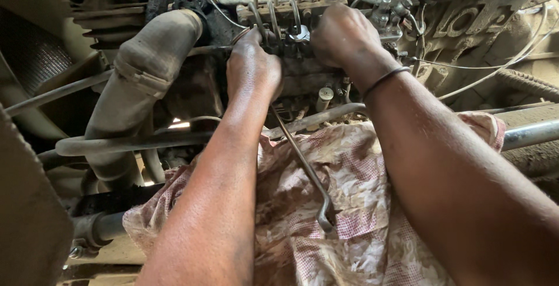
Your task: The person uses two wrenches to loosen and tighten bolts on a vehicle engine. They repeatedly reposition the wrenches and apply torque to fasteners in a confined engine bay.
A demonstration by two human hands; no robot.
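Observation:
Both my hands reach into a dirty engine. My left hand (251, 67) is closed around the upper end of a long thin ring spanner (303, 166), whose shaft runs down and right to its ring end over a cloth. My right hand (343, 35) has its fingers curled on the fittings where several thin metal fuel pipes (273, 18) meet the injection pump (303, 70). A small shiny spanner head (300, 33) shows between the two hands. What my right fingers grip is hidden. A dark band circles my right wrist.
A stained pinkish patterned cloth (349, 204) lies below my arms. A thick grey rubber hose (145, 82) bends down at the left. A metal rod (527, 134) crosses at the right. Cables and a cast housing (471, 24) sit at the upper right.

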